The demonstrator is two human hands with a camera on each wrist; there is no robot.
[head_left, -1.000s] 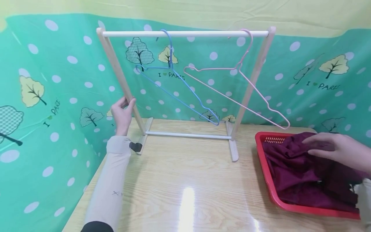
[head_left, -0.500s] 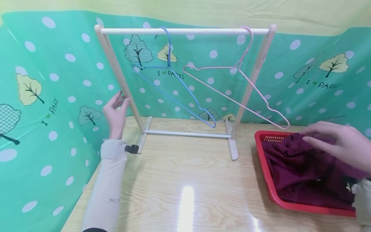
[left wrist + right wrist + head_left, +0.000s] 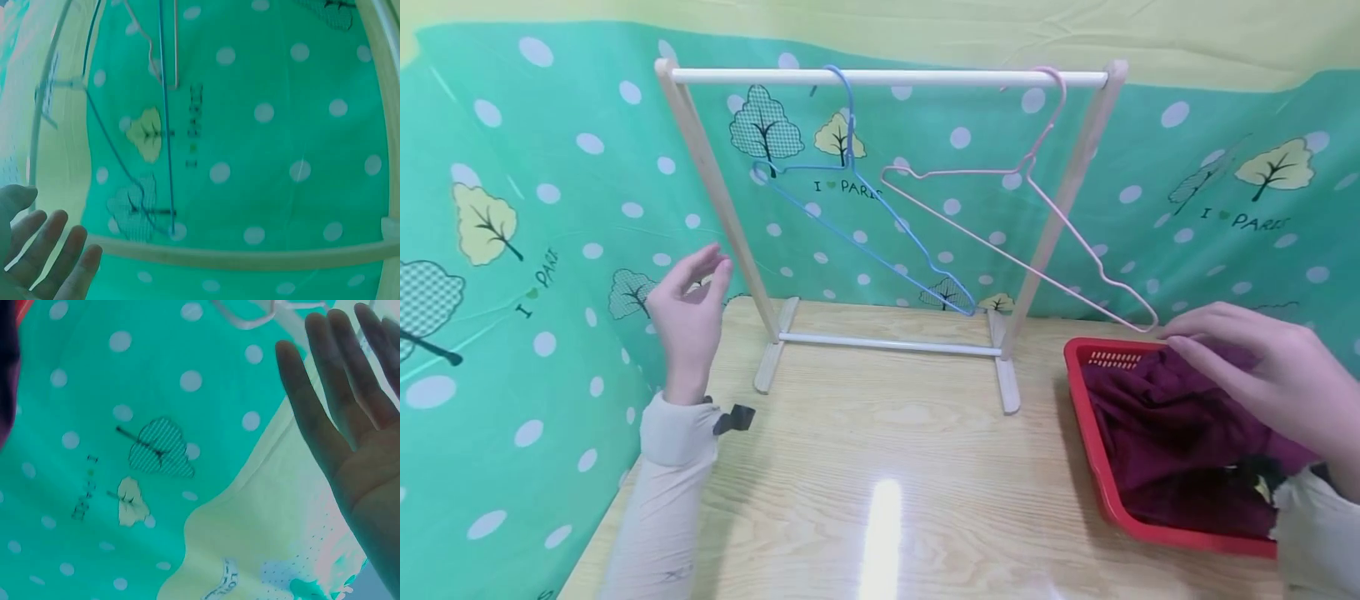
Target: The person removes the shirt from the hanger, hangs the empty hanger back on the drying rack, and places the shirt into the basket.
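My left hand (image 3: pixel 688 312) is in the air just left of the rack's left post (image 3: pixel 718 192), holding nothing; in the left wrist view its fingers (image 3: pixel 65 259) spread loosely. A blue hanger (image 3: pixel 891 221) and a pink hanger (image 3: pixel 977 225) hang from the white top rail (image 3: pixel 925 77) of the wooden rack. Above a red basket (image 3: pixel 1093 454) hovers my right hand (image 3: pixel 1262 367), its fingertips near the pink hanger's lower right corner. The right wrist view shows those fingers (image 3: pixel 315 412) straight with nothing in them. Dark maroon cloth (image 3: pixel 1180 417) lies bunched in the basket, partly hidden by the right hand.
The rack's feet (image 3: pixel 1009 387) and lower bar (image 3: pixel 887 343) stand on a light wooden table (image 3: pixel 820 467). A green dotted curtain (image 3: pixel 572 250) with printed trees encloses the back and left side.
My left hand has let go of the rack's left post and drawn back toward me and left. The right hand has moved slightly up and left over the basket.
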